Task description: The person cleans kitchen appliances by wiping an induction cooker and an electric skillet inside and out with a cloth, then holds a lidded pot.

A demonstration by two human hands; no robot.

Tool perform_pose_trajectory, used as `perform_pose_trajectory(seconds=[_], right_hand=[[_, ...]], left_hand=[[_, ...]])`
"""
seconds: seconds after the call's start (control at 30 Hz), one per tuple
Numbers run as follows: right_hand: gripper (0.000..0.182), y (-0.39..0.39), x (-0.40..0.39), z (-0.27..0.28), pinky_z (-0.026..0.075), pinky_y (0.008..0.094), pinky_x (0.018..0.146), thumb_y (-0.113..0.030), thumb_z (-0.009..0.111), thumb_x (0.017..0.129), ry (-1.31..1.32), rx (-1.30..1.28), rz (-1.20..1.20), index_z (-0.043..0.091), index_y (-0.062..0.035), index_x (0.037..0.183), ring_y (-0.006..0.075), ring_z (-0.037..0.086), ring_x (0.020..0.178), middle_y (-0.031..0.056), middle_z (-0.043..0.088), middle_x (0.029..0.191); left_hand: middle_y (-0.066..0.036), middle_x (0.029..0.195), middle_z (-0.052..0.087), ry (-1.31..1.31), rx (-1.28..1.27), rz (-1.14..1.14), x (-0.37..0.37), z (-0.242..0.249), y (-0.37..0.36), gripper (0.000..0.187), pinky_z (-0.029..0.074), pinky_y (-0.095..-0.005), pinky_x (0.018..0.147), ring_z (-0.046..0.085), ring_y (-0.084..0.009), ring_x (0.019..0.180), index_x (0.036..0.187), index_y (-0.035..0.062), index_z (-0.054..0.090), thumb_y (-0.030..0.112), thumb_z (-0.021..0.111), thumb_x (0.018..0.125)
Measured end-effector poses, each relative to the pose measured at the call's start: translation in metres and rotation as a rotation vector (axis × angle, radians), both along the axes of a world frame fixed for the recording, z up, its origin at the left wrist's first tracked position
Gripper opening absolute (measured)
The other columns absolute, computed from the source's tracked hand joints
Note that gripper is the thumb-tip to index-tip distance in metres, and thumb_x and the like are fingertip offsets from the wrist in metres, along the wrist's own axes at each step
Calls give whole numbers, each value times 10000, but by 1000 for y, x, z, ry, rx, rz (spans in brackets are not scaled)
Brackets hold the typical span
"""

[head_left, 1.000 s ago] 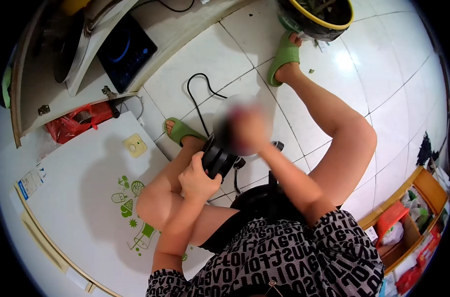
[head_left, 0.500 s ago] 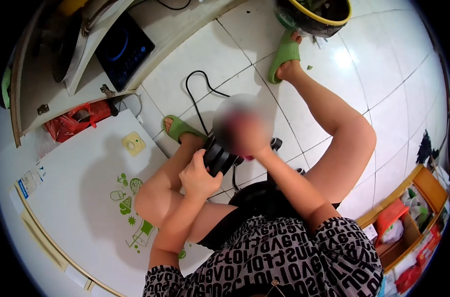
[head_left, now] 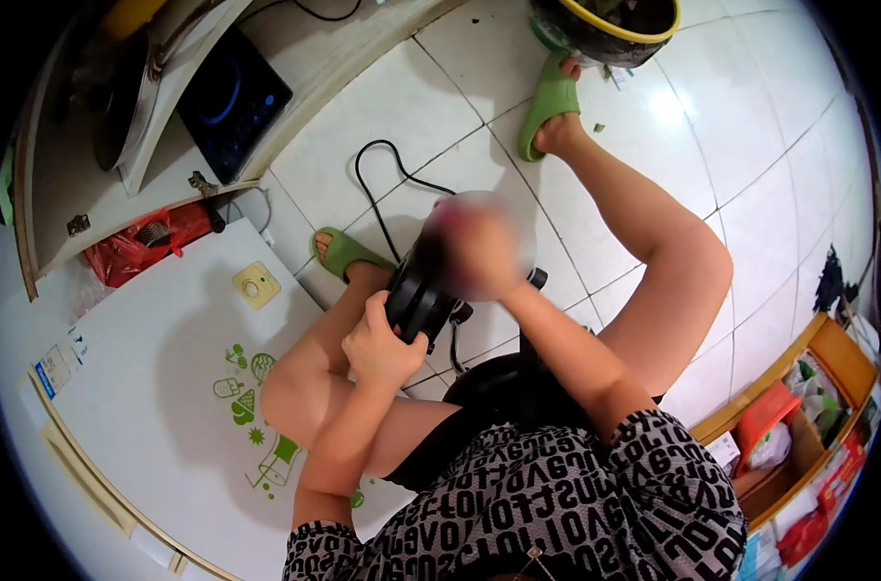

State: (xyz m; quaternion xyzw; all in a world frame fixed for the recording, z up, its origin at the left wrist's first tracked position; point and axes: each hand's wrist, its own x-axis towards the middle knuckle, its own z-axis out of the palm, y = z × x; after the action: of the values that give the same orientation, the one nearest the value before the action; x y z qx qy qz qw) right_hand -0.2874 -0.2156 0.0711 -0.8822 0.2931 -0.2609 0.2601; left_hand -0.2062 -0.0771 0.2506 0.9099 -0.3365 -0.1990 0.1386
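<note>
My left hand grips the near-left side of a black appliance with ridged, rounded edges, its thumb on top. The appliance is tilted between my knees; its exact kind does not show. My right hand lies over the far-right part of it, inside a blurred patch that smears the fingers. A pinkish-red, cloth-like thing shows at that hand's far edge, bunched under it. A black cord loops over the floor tiles beyond the appliance.
A white fridge with green pictures stands at my left. An induction cooker rests on a shelf ahead-left. A bin with a yellow rim stands by my right foot. A wooden drawer unit holding bags is at the right.
My right hand and the pinkish-red cloth have shifted over the appliance; the cloth now shows at the far side instead of the near side. My left hand keeps its grip, and the view shifts slightly.
</note>
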Motion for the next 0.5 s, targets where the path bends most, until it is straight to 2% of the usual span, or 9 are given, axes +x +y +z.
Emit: perform_pose_trajectory(seconds=[0.03, 0.1, 0.13, 0.2, 0.27, 0.33, 0.37, 0.43, 0.5], right_hand=[[175, -27, 2, 21, 459, 434, 731, -132, 586, 831, 144, 92, 81, 599, -39, 980, 311, 581, 812, 129, 597, 870], [143, -65, 17, 51, 452, 451, 702, -124, 593, 817, 272, 971, -104, 584, -38, 929, 320, 571, 770, 136, 585, 817], [143, -64, 12, 43, 452, 451, 702, -124, 593, 817, 268, 968, -98, 584, -38, 929, 320, 571, 770, 136, 585, 817], [333, -60, 6, 13, 456, 447, 842, -108, 595, 790, 407, 437, 167, 582, -36, 1114, 327, 576, 956, 158, 603, 1055], [355, -29, 8, 12, 446, 453, 870, -115, 603, 787, 301, 339, 66, 581, -45, 1134, 339, 570, 973, 162, 599, 1067], [272, 17, 3, 41, 447, 470, 840, -93, 607, 786, 11, 276, -104, 583, -47, 1054, 364, 556, 941, 179, 573, 1005], [167, 34, -4, 69, 458, 480, 781, -66, 603, 789, -175, 291, -166, 587, -39, 953, 376, 548, 893, 192, 552, 931], [188, 60, -32, 108, 442, 497, 814, -47, 602, 780, -60, 401, -121, 587, -36, 967, 389, 539, 921, 203, 544, 940], [211, 60, -36, 111, 427, 514, 846, -28, 601, 771, 55, 505, -54, 588, -33, 982, 402, 530, 949, 214, 537, 950]], left_hand=[[-70, 652, 600, -8, -6, 10, -1, -1, -2, 594, 511, -426, 600, 616, -305, 589, 1135, 80, 490, 176, 678, 579], [-68, 647, 598, -23, -8, 26, -2, 2, -2, 597, 511, -430, 614, 618, -306, 596, 1139, 83, 490, 182, 682, 582], [-78, 659, 607, -10, 7, 43, -3, 3, -3, 576, 507, -432, 602, 624, -314, 607, 1127, 84, 486, 180, 681, 593], [-89, 671, 616, -11, 7, 61, 0, 2, -5, 555, 503, -435, 590, 630, -323, 619, 1116, 86, 483, 178, 680, 605], [-115, 721, 641, -50, 33, 115, -5, -3, -2, 553, 503, -450, 633, 640, -349, 669, 1121, 88, 481, 191, 682, 616], [-121, 735, 648, -18, 33, 165, -10, 1, -6, 552, 502, -451, 649, 642, -354, 683, 1123, 86, 481, 199, 684, 622], [-127, 749, 654, 8, 28, 206, -11, 4, -10, 550, 501, -452, 664, 644, -359, 697, 1124, 84, 482, 207, 685, 628], [-125, 752, 656, 9, 52, 237, -14, 7, -16, 545, 498, -456, 689, 644, -361, 705, 1126, 80, 486, 217, 684, 637], [-180, 844, 661, 71, 27, 334, -13, 9, -22, 570, 500, -437, 754, 642, -383, 801, 1131, 52, 511, 214, 704, 618]])
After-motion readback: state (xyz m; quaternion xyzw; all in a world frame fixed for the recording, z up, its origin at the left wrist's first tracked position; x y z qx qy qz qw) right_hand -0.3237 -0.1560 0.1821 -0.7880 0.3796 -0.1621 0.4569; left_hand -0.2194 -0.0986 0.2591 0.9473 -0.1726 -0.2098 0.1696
